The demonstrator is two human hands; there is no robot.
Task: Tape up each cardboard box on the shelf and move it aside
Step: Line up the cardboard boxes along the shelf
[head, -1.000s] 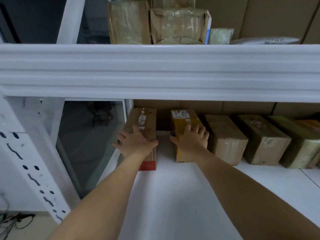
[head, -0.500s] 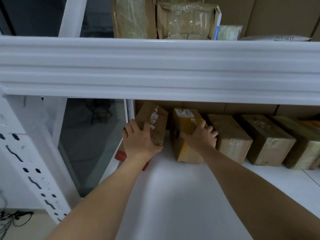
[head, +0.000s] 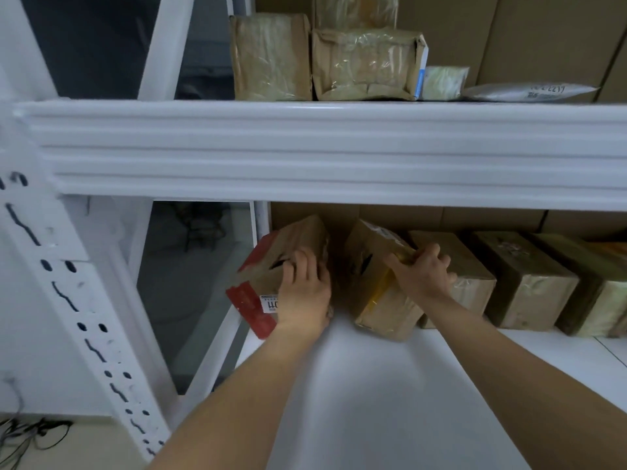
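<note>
A brown box with red patches (head: 271, 266) is tipped up on its edge at the left end of the lower white shelf (head: 373, 385). My left hand (head: 305, 293) grips its near end, fingers curled over the top edge. Beside it a brown box with yellow tape (head: 369, 286) is also tilted, leaning left. My right hand (head: 424, 276) grips its upper right edge. Both boxes are partly lifted off the shelf surface.
Three taped boxes (head: 529, 283) stand in a row to the right on the same shelf. The thick white beam (head: 322, 150) of the upper shelf hangs just above. Wrapped parcels (head: 366, 62) sit on that upper shelf. A perforated upright (head: 78, 317) stands at left.
Both boxes have gone from lying flat to tipped up on edge. My hands moved from resting on their tops to gripping their edges. The view has dropped lower.
</note>
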